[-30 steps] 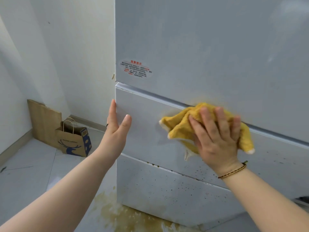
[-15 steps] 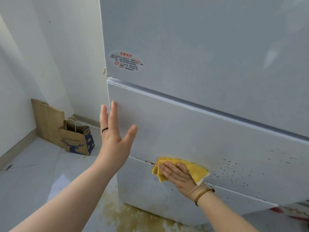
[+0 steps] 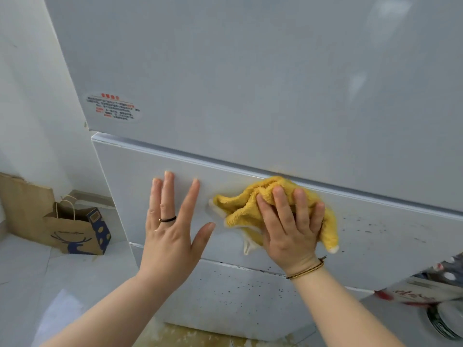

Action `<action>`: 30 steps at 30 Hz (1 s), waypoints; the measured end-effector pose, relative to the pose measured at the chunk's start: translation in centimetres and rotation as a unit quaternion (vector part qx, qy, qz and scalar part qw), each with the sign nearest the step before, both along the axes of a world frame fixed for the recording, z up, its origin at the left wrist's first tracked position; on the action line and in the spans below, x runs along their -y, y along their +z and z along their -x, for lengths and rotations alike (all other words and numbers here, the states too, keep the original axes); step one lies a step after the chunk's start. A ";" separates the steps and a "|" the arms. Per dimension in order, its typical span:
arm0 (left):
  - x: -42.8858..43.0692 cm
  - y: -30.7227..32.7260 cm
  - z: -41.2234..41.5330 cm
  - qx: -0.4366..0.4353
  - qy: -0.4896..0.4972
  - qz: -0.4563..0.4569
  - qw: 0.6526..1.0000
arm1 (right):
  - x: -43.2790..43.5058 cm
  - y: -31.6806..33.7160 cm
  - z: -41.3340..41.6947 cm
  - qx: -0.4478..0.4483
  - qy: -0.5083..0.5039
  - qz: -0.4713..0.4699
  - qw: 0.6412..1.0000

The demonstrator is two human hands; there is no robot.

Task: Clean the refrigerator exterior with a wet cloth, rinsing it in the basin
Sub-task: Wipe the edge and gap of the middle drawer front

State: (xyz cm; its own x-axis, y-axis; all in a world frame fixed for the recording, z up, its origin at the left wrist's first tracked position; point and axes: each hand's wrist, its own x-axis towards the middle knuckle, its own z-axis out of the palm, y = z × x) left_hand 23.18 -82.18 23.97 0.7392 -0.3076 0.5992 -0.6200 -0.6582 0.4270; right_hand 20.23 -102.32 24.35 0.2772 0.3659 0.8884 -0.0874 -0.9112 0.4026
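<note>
Pressing the yellow cloth against the middle panel of the refrigerator, right of frame centre, the right hand has its grip spread: fingers straight, pinching nothing. The bunched, fluffy cloth runs left to right under the door seam. The left hand, also spread, rests on the panel just beside it. Dark specks lie further right, nearer the right hand, so the wipe probably goes that way.

Place: a home, probably a kitchen corner.
Appliance: a tall white household refrigerator with stacked drawer fronts and a printed warning sticker.
Floor: pale glossy tiles, with a brownish spill stain at the refrigerator's base.
Corner: plain white walls; a brown paper shopping bag stands beside flat cardboard.
</note>
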 end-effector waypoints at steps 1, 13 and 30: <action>0.1 -0.1 -0.1 -0.001 0.007 -0.004 1.000 | -0.3 -1.3 -0.1 0.002 -0.006 -0.019 1.000; 1.0 0.2 0.4 -0.040 0.032 0.027 0.998 | 2.2 -12.2 2.5 -0.217 0.024 0.175 0.960; 2.2 1.2 1.5 0.068 -0.058 -0.167 0.982 | -2.4 -4.2 0.6 0.205 -0.086 -0.666 0.712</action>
State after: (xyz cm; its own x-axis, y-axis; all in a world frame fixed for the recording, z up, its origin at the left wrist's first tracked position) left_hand 21.70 -84.43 25.22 0.6071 -0.5816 0.5415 -0.7356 -0.6691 0.1060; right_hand 19.64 -99.87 20.13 -0.1667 -0.8855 0.4336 -0.1043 -0.4215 -0.9008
